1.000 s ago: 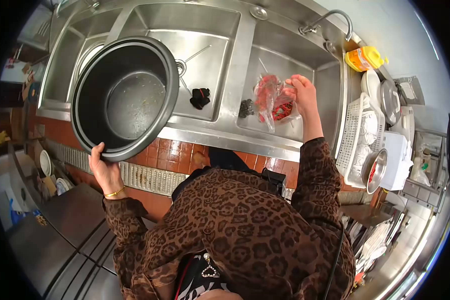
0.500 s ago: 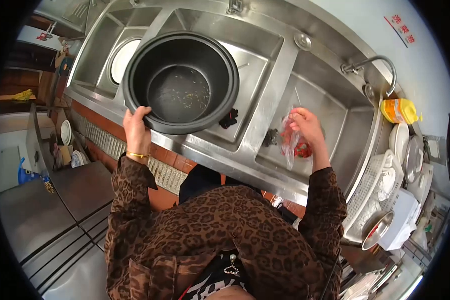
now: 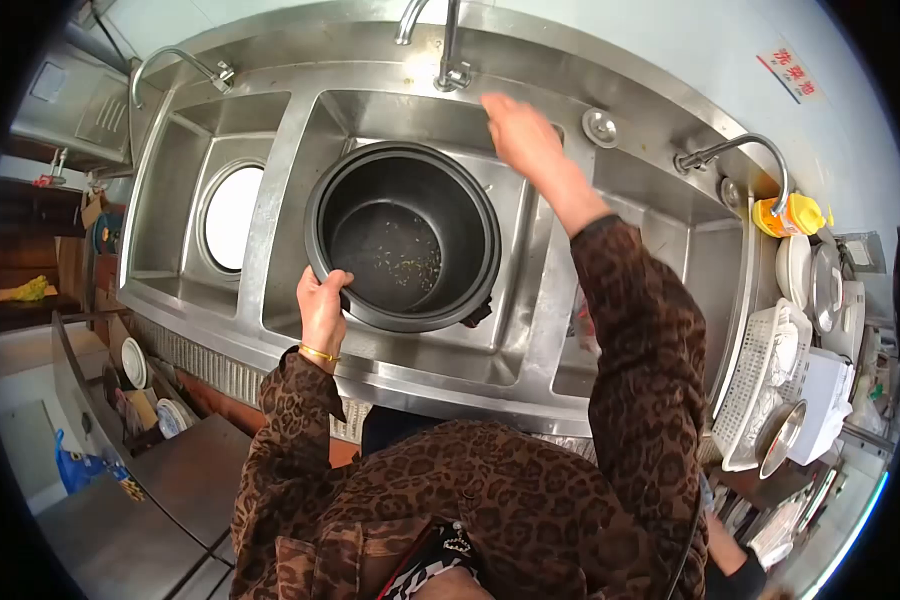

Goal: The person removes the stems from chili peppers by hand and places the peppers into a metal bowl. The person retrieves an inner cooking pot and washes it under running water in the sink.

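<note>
My left hand [image 3: 322,305] grips the near-left rim of a black inner pot [image 3: 315,235], its thumb over the edge. The pot sits tilted in the middle sink [image 3: 420,355], with small yellowish bits scattered on its bottom. My right hand [image 3: 525,140] is stretched over the back of that sink, beside the middle faucet [image 3: 452,75] but apart from it. Nothing shows in its fingers, which reach forward. A clear plastic bag with something red [image 3: 586,325] lies in the right sink, mostly hidden by my right sleeve. A small dark thing [image 3: 478,313] shows beside the pot.
The left sink [image 3: 155,235] contains a round white thing [image 3: 233,220]. A curved faucet [image 3: 745,145] and a yellow-orange bottle [image 3: 792,215] stand at the right. Beyond are a white basket [image 3: 740,400] and a metal bowl [image 3: 782,440]. Another person's arm [image 3: 727,550] shows at lower right.
My right hand has let go of the plastic bag and moved up and left toward the middle faucet. The pot, still in my left hand, has gone lower into the middle sink.
</note>
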{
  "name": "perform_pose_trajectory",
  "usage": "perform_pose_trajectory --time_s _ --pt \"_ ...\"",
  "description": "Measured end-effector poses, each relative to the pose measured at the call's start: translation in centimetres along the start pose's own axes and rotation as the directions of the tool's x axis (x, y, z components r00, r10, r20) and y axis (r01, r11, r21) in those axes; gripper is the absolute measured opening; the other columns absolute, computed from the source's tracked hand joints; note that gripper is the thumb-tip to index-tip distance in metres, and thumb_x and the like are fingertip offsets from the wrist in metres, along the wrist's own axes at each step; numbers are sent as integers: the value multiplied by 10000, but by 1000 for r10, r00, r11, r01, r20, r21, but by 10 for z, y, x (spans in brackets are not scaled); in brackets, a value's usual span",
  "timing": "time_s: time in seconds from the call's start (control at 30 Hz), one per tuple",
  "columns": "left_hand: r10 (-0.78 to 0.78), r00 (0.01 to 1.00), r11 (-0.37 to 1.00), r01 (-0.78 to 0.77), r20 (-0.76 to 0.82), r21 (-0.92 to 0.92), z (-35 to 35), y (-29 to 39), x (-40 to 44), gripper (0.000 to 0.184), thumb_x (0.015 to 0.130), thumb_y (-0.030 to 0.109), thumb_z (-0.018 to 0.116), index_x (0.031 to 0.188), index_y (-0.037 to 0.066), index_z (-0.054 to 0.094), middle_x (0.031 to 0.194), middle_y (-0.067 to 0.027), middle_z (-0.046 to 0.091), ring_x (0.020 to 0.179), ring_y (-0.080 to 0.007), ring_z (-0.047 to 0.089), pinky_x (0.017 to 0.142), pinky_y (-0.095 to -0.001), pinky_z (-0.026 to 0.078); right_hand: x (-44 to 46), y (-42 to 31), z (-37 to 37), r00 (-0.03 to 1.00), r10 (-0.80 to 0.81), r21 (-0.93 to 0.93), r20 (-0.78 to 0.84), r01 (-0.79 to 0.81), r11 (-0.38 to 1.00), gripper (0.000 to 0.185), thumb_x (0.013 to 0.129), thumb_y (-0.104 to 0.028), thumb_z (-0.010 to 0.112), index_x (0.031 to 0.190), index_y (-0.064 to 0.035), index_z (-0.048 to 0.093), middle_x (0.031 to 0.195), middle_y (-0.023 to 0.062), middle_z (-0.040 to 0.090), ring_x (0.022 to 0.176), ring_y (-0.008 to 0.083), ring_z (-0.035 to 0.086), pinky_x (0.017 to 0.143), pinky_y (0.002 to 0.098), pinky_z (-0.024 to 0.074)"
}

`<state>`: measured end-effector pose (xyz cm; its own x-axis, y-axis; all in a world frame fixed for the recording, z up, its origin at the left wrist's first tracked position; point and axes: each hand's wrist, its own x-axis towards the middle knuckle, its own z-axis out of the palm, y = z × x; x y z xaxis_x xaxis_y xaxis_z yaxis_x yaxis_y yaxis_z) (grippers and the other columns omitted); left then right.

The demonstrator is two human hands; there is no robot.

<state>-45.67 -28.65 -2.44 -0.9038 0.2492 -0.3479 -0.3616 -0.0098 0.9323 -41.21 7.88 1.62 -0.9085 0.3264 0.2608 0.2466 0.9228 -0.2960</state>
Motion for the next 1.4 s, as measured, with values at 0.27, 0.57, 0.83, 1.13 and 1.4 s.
perform_pose_trajectory --time_s 0.27,0.57,0.83,1.13,1.4 --pt "-60 997 997 62 53 -39 -22 11 45 126 789 -42 562 900 11 587 774 -48 607 684 -111 525 699 -224 435 94 -6 71 981 190 -155 -33 -193 969 229 882 -86 474 1096 -48 545 1145 169 625 954 380 623 809 479 513" --pt "-34 997 997 39 76 -67 -36 1 84 163 780 -70 557 924 5 570 780 -49 593 686 -118 526 711 -225 443 39 -26 116 985 163 -197 -61 -172 965 363 874 -101 541 1233 -47 545 1240 138 631 997 356 635 814 417 520" --pt "-128 988 983 138 90 -117 -34 -15 89 181 781 -77 551 937 13 566 794 -52 594 697 -117 524 710 -223 437 -50 -30 79 840 542 448 9 -488 749 429 848 -181 569 1267 -86 562 1171 128 668 988 319 645 854 387 511" --pt "-170 975 962 196 144 -188 -22 -37 91 180 781 -77 547 929 22 572 791 -43 596 689 -115 518 709 -221 436 -194 -37 145 698 588 120 409 -680 723 257 862 -160 514 1051 -33 635 916 197 683 830 377 640 753 434 515" --pt "43 987 994 -57 155 90 -20 -11 97 157 774 -66 548 895 31 578 773 -20 579 684 -96 497 676 -210 417 -260 -79 242 548 575 -178 608 -612 771 326 880 -167 525 1181 -45 521 974 241 647 879 414 632 735 470 519"
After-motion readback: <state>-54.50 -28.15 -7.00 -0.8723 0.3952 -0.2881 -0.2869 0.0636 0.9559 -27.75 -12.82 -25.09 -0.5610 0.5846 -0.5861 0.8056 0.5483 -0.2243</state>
